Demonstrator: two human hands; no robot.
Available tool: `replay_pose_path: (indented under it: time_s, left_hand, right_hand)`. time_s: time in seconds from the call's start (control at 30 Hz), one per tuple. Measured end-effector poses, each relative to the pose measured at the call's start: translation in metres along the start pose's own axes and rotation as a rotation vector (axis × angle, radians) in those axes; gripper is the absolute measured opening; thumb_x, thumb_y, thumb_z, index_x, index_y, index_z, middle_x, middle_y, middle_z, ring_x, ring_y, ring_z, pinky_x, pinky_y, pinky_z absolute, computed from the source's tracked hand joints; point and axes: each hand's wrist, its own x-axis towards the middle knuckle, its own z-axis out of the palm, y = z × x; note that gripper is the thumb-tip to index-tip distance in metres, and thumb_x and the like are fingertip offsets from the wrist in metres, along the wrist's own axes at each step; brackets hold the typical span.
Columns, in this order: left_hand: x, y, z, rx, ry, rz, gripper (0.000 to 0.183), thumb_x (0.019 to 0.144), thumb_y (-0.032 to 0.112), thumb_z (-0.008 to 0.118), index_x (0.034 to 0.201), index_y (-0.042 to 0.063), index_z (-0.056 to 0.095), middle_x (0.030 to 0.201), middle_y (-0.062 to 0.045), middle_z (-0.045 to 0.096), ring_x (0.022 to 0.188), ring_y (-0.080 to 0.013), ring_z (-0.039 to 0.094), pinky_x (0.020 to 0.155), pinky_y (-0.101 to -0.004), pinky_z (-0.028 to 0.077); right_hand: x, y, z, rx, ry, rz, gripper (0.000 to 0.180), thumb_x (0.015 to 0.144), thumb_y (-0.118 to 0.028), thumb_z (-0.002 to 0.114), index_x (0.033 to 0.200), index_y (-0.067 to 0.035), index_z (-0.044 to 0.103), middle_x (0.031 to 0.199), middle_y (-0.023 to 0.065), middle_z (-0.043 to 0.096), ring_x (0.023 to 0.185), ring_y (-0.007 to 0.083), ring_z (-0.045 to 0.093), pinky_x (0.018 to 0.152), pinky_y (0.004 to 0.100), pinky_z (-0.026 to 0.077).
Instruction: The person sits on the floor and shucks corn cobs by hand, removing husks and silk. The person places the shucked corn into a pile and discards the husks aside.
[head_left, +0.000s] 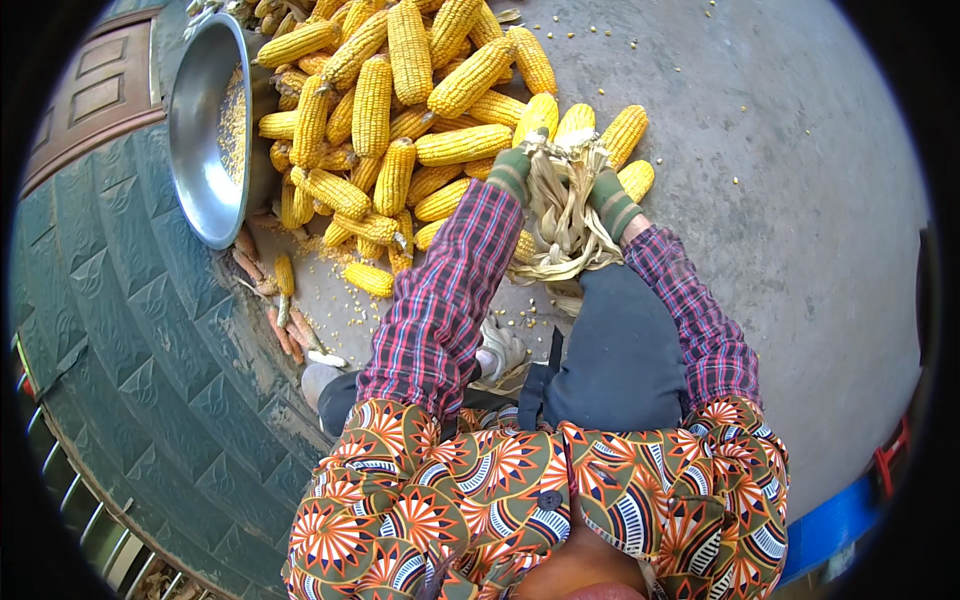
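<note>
Both hands wear green striped work gloves and meet at a bundle of dry corn husks (562, 202) above my right knee. My left hand (511, 171) grips the bundle's left side, close to the base of a yellow corn ear (538, 116). On the right side, my right hand (611, 201) holds the husks, its fingers partly hidden behind them. Another ear (576, 120) points away from me at the top of the bundle. Two more ears, one higher (625, 135) and one lower (637, 180), lie just beyond my right hand; whether they join the husks is unclear.
A large pile of husked corn ears (390, 112) fills the floor ahead and left. Beside it a metal basin (210, 150) with loose kernels (234, 124) stands tilted in view. Bare cobs (289, 330) lie by the green tiled wall (150, 300). Kernels dot the concrete floor (787, 225).
</note>
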Motion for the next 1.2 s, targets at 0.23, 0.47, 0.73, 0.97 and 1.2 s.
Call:
replay_pose_path:
  time_s: [0.23,0.47,0.73,0.97,1.2]
  left_hand:
    - [-0.044,0.022,0.007,-0.063,-0.172,0.097,0.027,0.086,0.027,0.057,0.096,0.003,0.057,0.078,-0.005,0.06,0.061,-0.014,0.055,0.059,-0.0252,0.05]
    - [-0.117,0.025,0.04,0.608,-0.389,0.517,0.04,0.075,0.017,0.067,0.107,0.002,0.05,0.086,-0.003,0.059,0.068,-0.0099,0.054,0.057,-0.0221,0.045]
    - [-0.112,-0.026,0.008,1.436,-0.14,0.621,0.059,0.078,0.022,0.065,0.123,-0.002,0.035,0.098,-0.025,0.058,0.093,-0.039,0.058,0.077,-0.0414,0.046]
    - [-0.123,-0.005,-0.019,1.594,-0.468,0.886,0.06,0.08,0.035,0.06,0.123,0.001,0.037,0.095,-0.025,0.054,0.075,-0.038,0.06,0.065,-0.0447,0.048]
    - [-0.108,0.02,0.024,0.655,-0.266,0.642,0.034,0.078,0.023,0.063,0.101,-0.001,0.054,0.091,-0.007,0.057,0.078,-0.0154,0.056,0.07,-0.0268,0.047]
  right_hand:
    - [-0.039,-0.03,-0.001,-0.084,0.192,-0.208,0.03,0.078,-0.006,0.062,0.106,-0.003,0.055,0.093,0.0054,0.062,0.077,0.0168,0.059,0.065,0.03,0.049]
    - [-0.087,-0.065,0.001,0.282,-0.689,-0.194,0.029,0.092,-0.011,0.042,0.119,-0.001,0.044,0.11,0.0076,0.054,0.1,0.0171,0.054,0.085,0.0296,0.047]
    - [-0.106,-0.067,0.022,-0.1,-0.449,-0.347,0.025,0.077,0.001,0.064,0.101,-0.001,0.058,0.091,0.0015,0.061,0.081,0.0117,0.059,0.072,0.0259,0.049]
    - [-0.101,-0.073,0.007,-0.028,-0.76,-0.087,0.031,0.076,0.001,0.061,0.107,0.0,0.055,0.092,0.005,0.061,0.085,0.0162,0.059,0.076,0.0311,0.05]
    - [-0.119,-0.083,0.042,-0.665,-0.716,-0.473,0.041,0.069,-0.008,0.071,0.106,-0.001,0.055,0.094,0.0052,0.06,0.081,0.0136,0.056,0.078,0.0294,0.046]
